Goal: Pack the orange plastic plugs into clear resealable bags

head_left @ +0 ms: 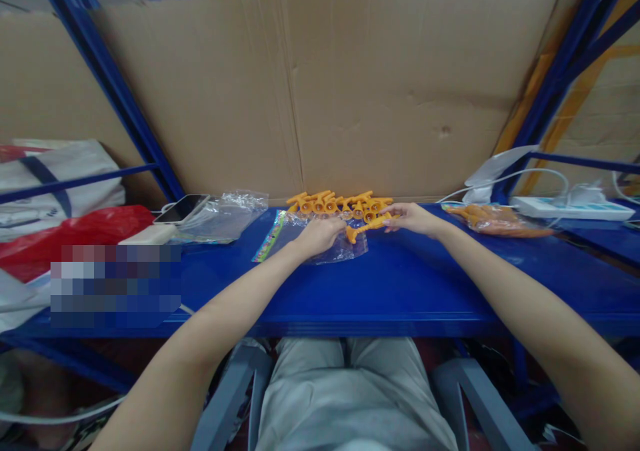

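Observation:
My right hand (413, 218) is closed on an orange trumpet-shaped plastic piece (369, 226), which points left over the mouth of a clear plastic bag. Fingers of my left hand (323, 235) are pinched on that clear bag (285, 238), which lies flat on the blue shelf and has a colourful printed strip at its left end. Just beyond both hands, a row of several similar orange pieces (325, 202) rests along the back, their round cup ends facing me. The tips of my left fingers are partly hidden.
Left of the bag lie a stack of clear bags (225, 216), a phone (183, 208) and a red plastic bag (90, 234). To the right are a filled bag of orange pieces (500, 220) and a white power strip (573, 208). Cardboard (375, 91) walls the back between blue posts (115, 98).

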